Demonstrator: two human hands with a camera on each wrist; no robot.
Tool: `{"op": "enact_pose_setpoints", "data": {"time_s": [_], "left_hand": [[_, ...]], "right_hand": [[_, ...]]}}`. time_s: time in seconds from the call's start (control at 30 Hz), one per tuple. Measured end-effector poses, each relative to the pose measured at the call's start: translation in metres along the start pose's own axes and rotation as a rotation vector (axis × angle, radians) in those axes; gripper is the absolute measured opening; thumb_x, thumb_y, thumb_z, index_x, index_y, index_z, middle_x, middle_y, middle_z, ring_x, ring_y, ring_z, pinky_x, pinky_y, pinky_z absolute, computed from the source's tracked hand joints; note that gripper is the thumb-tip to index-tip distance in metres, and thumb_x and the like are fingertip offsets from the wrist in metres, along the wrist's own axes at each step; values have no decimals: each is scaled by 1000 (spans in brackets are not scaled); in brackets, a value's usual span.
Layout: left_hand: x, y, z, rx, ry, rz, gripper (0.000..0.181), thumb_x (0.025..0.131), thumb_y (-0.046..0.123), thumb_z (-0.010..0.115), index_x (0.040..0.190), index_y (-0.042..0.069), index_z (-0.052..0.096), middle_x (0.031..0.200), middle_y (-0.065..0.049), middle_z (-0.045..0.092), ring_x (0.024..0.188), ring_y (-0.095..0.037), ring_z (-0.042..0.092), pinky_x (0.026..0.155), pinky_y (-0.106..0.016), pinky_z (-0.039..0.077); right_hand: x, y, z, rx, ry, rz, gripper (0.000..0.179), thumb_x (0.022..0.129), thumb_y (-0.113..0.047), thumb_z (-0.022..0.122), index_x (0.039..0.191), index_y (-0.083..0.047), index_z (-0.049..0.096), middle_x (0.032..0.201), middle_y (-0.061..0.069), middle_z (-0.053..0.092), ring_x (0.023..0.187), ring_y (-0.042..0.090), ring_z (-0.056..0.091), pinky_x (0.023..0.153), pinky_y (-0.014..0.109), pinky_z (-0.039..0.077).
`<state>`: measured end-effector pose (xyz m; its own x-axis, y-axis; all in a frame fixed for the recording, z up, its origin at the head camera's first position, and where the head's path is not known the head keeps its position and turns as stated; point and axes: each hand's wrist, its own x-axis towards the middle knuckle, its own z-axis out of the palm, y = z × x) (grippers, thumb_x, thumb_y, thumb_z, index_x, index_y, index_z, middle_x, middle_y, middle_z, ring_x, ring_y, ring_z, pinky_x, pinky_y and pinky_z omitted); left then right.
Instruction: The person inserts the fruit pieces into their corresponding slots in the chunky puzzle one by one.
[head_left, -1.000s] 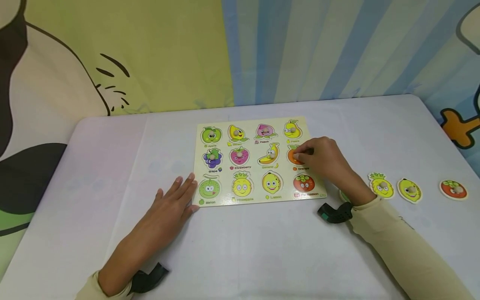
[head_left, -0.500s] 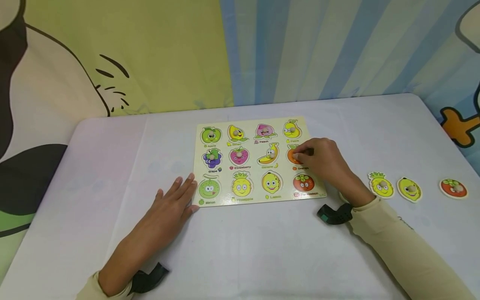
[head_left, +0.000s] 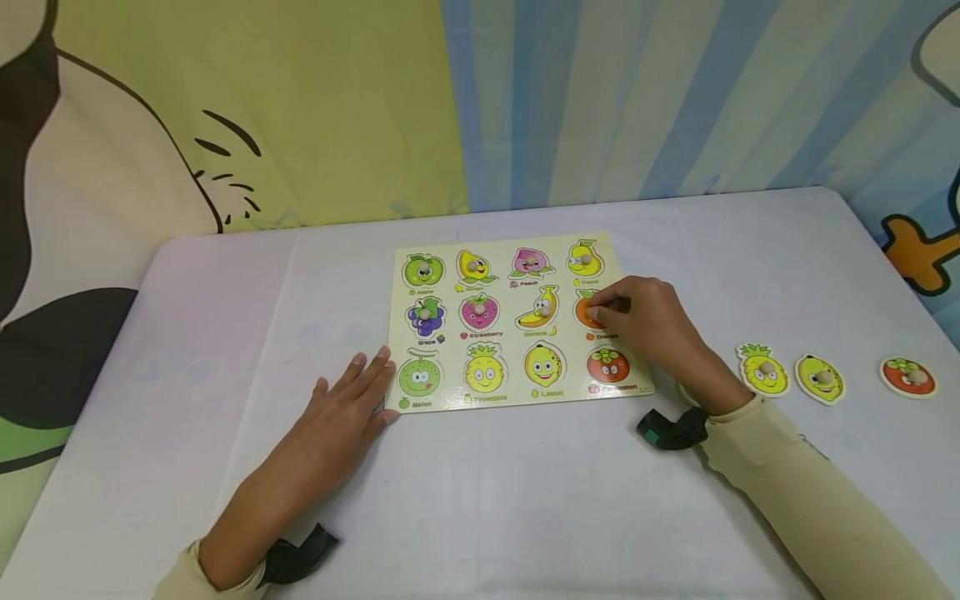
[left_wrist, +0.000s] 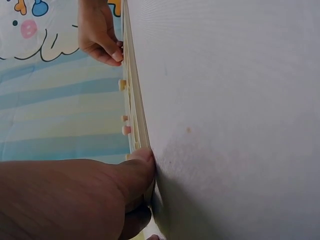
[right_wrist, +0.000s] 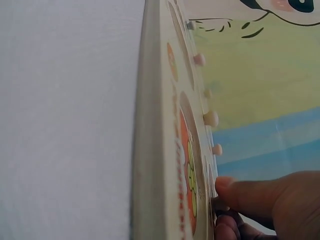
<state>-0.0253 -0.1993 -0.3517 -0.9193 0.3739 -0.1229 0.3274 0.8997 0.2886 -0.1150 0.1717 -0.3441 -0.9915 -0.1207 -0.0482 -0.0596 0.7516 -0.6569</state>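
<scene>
1. The orange (head_left: 582, 311) is on the board, at the right end of the middle row; fingers partly cover it, so I cannot tell whether it sits flush.
2. The right hand (head_left: 651, 315) grasps the orange by its knob (right_wrist: 220, 202), thumb and fingers pinched together.
3. The board (head_left: 507, 304) lies flat near the middle of the desk (head_left: 480, 517), nearer its far edge than its left or right edge.
4. The left hand (head_left: 341, 421) has a released grip: its straight fingers touch the board's left edge, the thumb at the near left corner.
5. Along the board's far edge sit the apple (head_left: 424, 279), a yellow fruit (head_left: 471, 268) with a blurred label, the peach (head_left: 531, 268) and the pear (head_left: 585, 270).
6. The middle row also holds the grape (head_left: 427, 323), strawberry (head_left: 478, 321) and banana (head_left: 532, 319).
7. Printed melon, pineapple, lemon and persimmon faces show in the recesses along the near edge.
8. Toward the desk's right edge lie the loose pineapple (head_left: 761, 382), the loose lemon (head_left: 816, 388) just beside it, and the loose persimmon (head_left: 897, 379) farthest right, well apart.
9. Beyond the desk's far edge hangs a printed backdrop (head_left: 337, 100).
</scene>
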Motion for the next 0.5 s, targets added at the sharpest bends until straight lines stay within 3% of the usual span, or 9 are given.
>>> {"op": "enact_pose_setpoints", "data": {"time_s": [0.27,0.5], "left_hand": [[1,0,1,-2,-7,-7,61,96,23,63,147,1,39,156,-11,29,144,-36,21,102,-71,21],[1,0,0,-2,-11,-9,61,96,23,63,148,1,39,156,-11,29,144,-36,20,102,-71,21]], "right_hand": [[-2,3,-5,30,-35,5,25,89,-20,74,109,-5,73,94,8,65,83,22,56,71,34,46],[-7,7,-13,41,2,3,28,88,-22,75,110,-5,71,97,9,67,86,23,62,77,34,49]]}}
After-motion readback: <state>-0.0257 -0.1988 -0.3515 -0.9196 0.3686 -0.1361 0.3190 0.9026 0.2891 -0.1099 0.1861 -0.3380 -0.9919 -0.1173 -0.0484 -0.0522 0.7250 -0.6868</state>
